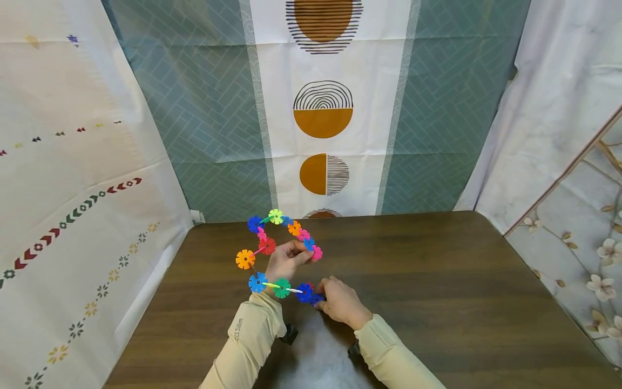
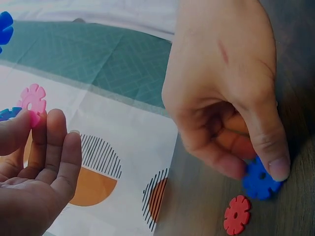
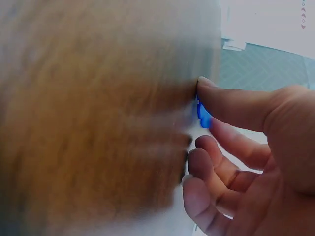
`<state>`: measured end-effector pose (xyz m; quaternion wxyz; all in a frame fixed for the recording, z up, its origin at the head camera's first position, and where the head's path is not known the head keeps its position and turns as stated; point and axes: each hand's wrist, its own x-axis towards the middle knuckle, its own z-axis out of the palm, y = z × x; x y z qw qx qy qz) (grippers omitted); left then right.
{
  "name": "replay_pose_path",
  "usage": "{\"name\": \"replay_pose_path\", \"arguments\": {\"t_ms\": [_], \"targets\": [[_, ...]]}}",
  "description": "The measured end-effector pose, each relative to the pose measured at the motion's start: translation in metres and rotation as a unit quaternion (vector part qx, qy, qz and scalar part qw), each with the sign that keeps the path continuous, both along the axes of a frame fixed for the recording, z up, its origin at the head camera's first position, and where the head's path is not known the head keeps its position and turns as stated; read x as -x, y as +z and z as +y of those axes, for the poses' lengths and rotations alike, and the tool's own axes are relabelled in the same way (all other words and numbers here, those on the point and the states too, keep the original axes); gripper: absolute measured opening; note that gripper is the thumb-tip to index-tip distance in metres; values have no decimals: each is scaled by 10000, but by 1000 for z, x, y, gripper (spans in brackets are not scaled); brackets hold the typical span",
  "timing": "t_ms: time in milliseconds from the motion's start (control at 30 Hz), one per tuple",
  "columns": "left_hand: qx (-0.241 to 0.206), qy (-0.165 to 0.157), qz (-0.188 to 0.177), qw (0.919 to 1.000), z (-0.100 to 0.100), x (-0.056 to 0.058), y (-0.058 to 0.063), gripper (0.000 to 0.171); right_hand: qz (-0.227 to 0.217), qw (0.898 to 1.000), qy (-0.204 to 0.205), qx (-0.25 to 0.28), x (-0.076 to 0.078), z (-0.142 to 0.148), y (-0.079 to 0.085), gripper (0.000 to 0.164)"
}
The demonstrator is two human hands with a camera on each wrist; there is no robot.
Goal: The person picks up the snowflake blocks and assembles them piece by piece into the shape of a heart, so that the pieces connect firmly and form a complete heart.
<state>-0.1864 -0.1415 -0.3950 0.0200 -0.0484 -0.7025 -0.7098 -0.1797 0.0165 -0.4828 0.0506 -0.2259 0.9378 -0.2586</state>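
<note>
My left hand pinches a pink notched disc at one end of a chain of flower-shaped plastic discs. The raised chain loops round above the hand, through an orange disc and a light blue disc. A green disc and a dark blue disc stand near its other end. Low over the table, my right hand pinches another blue disc between thumb and fingers. Whether that disc joins the chain, I cannot tell. Close by on the table lies a red disc.
The brown wooden table spreads out on both sides of the hands. A patterned cloth hangs behind its far edge, with pale curtains at left and right.
</note>
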Motion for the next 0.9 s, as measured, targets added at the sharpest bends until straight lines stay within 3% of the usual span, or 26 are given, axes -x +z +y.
{"name": "replay_pose_path", "arguments": {"t_ms": [133,267,333,533,600,667,900], "targets": [[-71,11,-31,10000,0,0,-1,5,-107,9974,-111,708,1,4,-1,22],[-181,45,-36,9998,2,-1,-2,5,-269,9791,-304,1992,2,10,4,16],[-173,57,-53,9998,2,-1,-2,6,-445,9605,-438,2711,2,14,9,14],[60,-28,11,10000,1,3,-4,7,-1187,8828,-367,4531,-2,28,25,21],[70,-102,59,9999,1,3,-5,6,-1354,8690,-200,4755,-3,31,30,26],[84,-184,117,9997,1,4,-5,6,-1433,8638,-71,4830,-3,32,33,31],[126,-219,164,9995,3,3,-6,6,-1471,8644,-37,4808,-4,33,38,32]]}}
